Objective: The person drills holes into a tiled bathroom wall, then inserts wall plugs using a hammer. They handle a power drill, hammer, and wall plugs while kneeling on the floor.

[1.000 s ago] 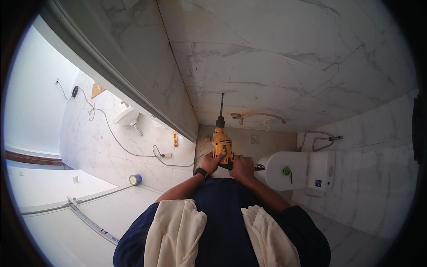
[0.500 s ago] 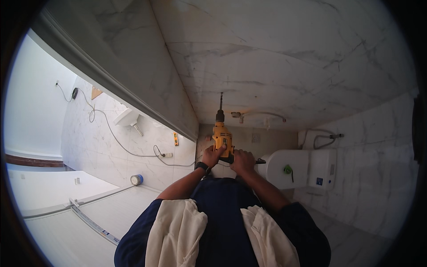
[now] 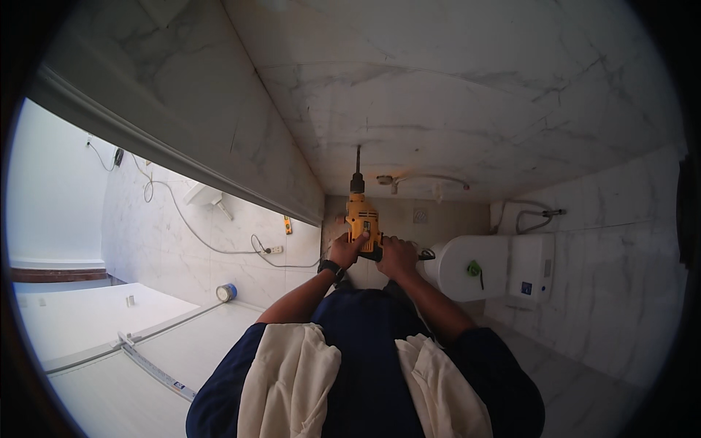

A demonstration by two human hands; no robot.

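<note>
In front of my body, a yellow and black power drill (image 3: 363,221) points away from me toward the marble-patterned tile wall (image 3: 467,109). Its long drill bit (image 3: 358,158) reaches the wall with its tip; whether the tip has gone in is too small to tell. My left hand (image 3: 346,251), below a dark wristband, is closed around the left side of the drill's body. On the other side, my right hand (image 3: 399,259) wraps the rear handle, and the trigger is hidden under its fingers.
Right of the drill, pipe fittings (image 3: 431,177) stick out from the wall. A white toilet (image 3: 456,270) stands at my right with a green item (image 3: 474,269) on its lid. Leftward lie a cable (image 3: 191,228), a socket block (image 3: 274,250), a yellow spirit level (image 3: 287,225) and a can (image 3: 226,293).
The drill and both hands sit slightly higher and further left in the picture, while the whole view has shifted a little. Both hands keep their hold on the drill.
</note>
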